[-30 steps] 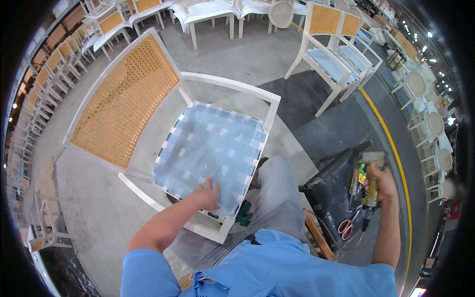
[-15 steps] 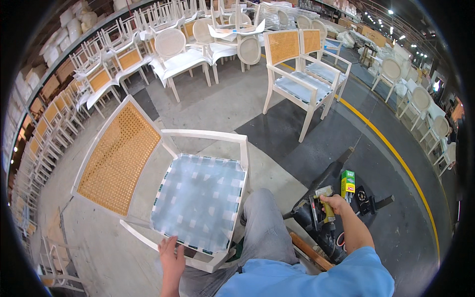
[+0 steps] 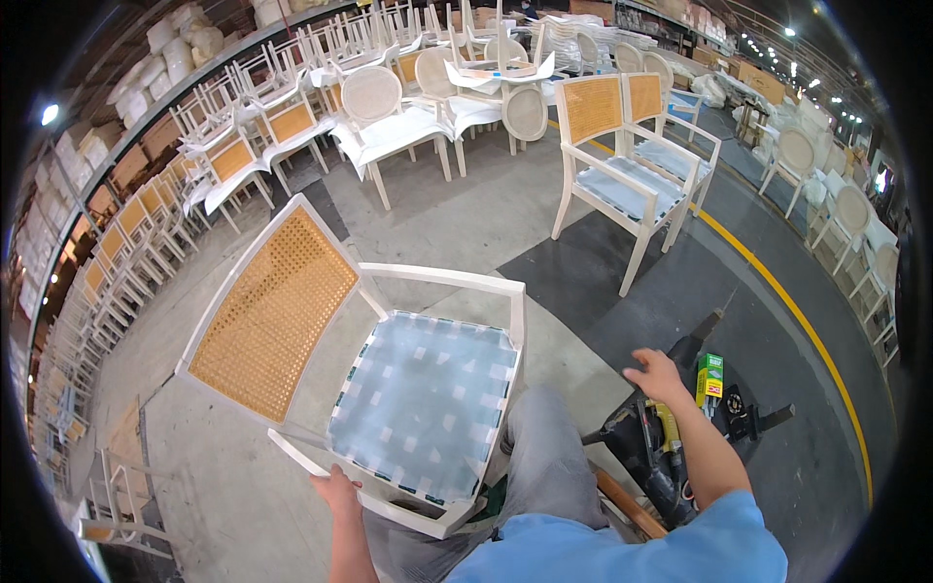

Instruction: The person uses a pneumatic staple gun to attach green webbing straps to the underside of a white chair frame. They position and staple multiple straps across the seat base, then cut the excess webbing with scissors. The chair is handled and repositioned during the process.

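A white-framed armchair (image 3: 518, 309) with a woven cane back (image 3: 274, 316) stands in front of me. Grey-blue cloth over crossed webbing strips covers its seat (image 3: 423, 403). My left hand (image 3: 337, 491) is closed round the chair's near armrest, its fingertips partly hidden. To the right, my right hand (image 3: 659, 377) hangs open and empty with fingers apart. Just below it, a yellow air staple gun (image 3: 669, 428) lies on a black stand, partly covered by my forearm. Beside that is a small green and yellow box (image 3: 709, 379).
Two similar cane-back armchairs (image 3: 595, 109) stand ahead to the right. Upturned and upright chairs (image 3: 374, 102) are stacked at the back, with a long row of chairs (image 3: 117, 243) at left. A yellow floor line (image 3: 777, 291) curves along the right. Dark legs of the stand (image 3: 702, 330) stick outward.
My right hand has let go of the staple gun and risen off it. My left hand has moved from the seat's near edge onto the armrest. The whole view has shifted.
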`<state>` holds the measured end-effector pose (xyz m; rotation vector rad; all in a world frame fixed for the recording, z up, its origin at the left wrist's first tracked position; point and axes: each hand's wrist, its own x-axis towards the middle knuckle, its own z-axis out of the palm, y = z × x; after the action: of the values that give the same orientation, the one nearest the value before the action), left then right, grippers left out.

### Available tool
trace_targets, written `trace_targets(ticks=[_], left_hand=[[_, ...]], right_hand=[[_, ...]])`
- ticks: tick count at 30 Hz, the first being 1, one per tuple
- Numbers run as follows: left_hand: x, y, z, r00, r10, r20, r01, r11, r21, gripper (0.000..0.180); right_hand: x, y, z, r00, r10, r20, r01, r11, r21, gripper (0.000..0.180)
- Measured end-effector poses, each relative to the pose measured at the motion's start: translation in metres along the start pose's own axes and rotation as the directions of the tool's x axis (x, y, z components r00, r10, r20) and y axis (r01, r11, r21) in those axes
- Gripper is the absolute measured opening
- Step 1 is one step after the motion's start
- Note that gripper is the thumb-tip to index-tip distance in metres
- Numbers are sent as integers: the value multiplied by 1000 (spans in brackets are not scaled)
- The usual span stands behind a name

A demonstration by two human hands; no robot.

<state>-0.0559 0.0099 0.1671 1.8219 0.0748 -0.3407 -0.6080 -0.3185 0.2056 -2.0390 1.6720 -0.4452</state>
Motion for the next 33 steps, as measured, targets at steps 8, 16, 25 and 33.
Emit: trace_targets(ticks=[8, 16, 25, 33], left_hand=[[38, 19, 11, 999, 37, 39, -40, 997, 67, 36], [112, 32, -2, 973, 108, 206, -213, 772, 599, 82], [140, 0, -28, 999, 42, -1, -28, 681, 732, 90], [102, 56, 6, 986, -158, -61, 158, 724, 671, 89]], right_hand=[[129, -166, 64, 941, -333, 69, 333, 943, 9, 66], [180, -266, 138, 904, -231, 361, 280, 956, -89, 69], [235, -276, 175, 876, -94, 474, 200, 963, -178, 47], [251, -277, 179, 796, 157, 585, -6, 968, -251, 57]])
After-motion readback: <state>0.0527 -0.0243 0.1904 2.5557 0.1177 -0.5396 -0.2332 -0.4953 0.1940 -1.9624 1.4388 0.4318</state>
